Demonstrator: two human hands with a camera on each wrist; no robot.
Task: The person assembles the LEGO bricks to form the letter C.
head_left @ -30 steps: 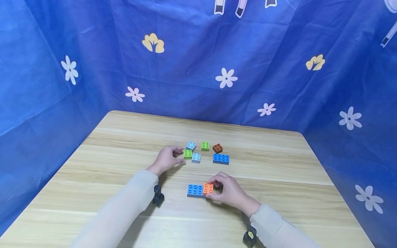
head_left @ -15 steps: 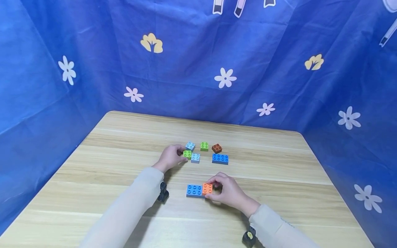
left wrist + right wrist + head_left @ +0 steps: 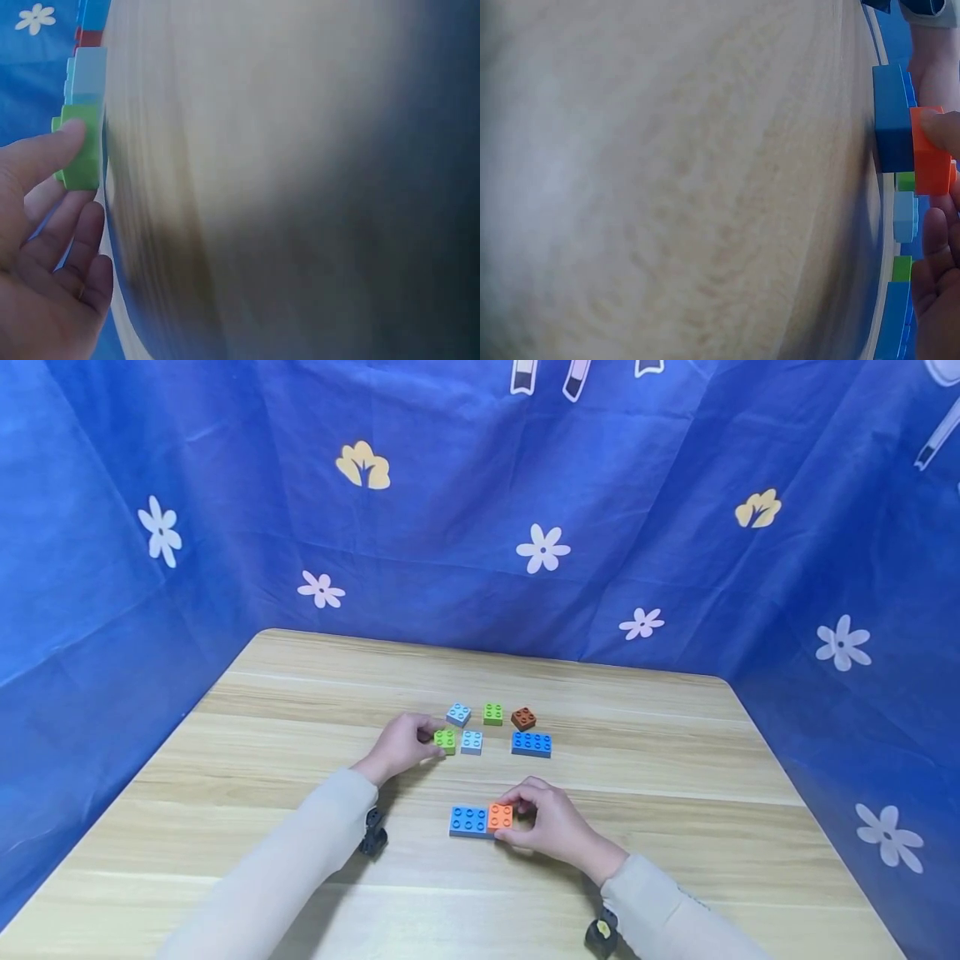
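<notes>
My left hand (image 3: pixel 402 744) pinches a lime green two-by-two toy brick (image 3: pixel 445 742) between thumb and fingers, left of a light blue brick (image 3: pixel 472 742). In the left wrist view the thumb presses one side of the green brick (image 3: pixel 84 154). Nearer the front edge, my right hand (image 3: pixel 553 823) pinches an orange two-by-two brick (image 3: pixel 500 817). That orange brick sits on the right end of a long blue brick (image 3: pixel 468 822). The right wrist view shows the orange brick (image 3: pixel 931 161) on top of the blue brick (image 3: pixel 892 120), with the thumb against it.
Behind the hands lie another light blue brick (image 3: pixel 459 714), a second green brick (image 3: pixel 492 714), a brown brick (image 3: pixel 523 718) and a second long blue brick (image 3: pixel 531 744). The wooden table (image 3: pixel 675 793) is bordered by a blue patterned curtain (image 3: pixel 450 527).
My left hand closed on the green brick and drew it left and slightly nearer, apart from the light blue bricks. The right hand keeps its hold on the orange brick.
</notes>
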